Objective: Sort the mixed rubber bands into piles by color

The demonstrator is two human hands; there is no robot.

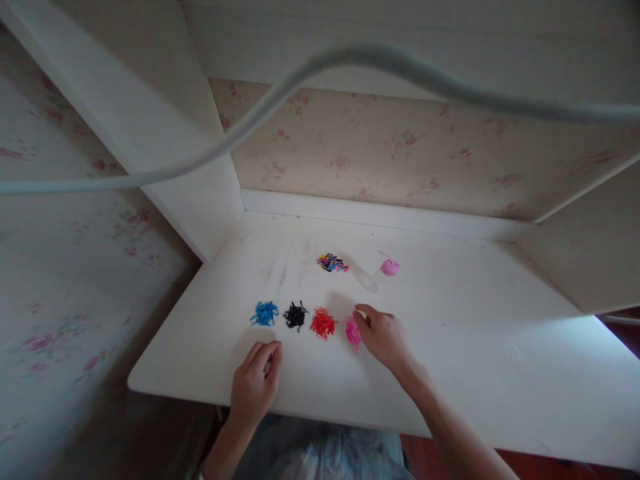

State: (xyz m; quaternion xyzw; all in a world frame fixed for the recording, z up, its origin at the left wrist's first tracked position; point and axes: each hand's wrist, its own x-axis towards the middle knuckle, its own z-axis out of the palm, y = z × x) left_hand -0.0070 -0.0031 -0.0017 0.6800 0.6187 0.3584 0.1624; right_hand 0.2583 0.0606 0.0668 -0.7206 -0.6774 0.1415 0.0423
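My right hand [383, 335] is over the right edge of a pile of pink rubber bands [353, 332], thumb and forefinger pinched together. Whatever may be between those fingertips is too small to make out. My left hand [256, 379] rests near the table's front edge with its fingers curled closed, hiding any contents. Beyond it lie blue rubber bands [264, 313] and black rubber bands [295, 316], with red rubber bands [323, 323] between the black and pink piles. Farther back is a small heap of mixed-colour bands [332, 263].
Right of the mixed heap sit a clear, spoon-shaped object [365, 279] and a small pink item [390, 267]. All rest on a white table [480, 347] with raised panels on its sides and back. A pale cable [350, 57] crosses the upper view.
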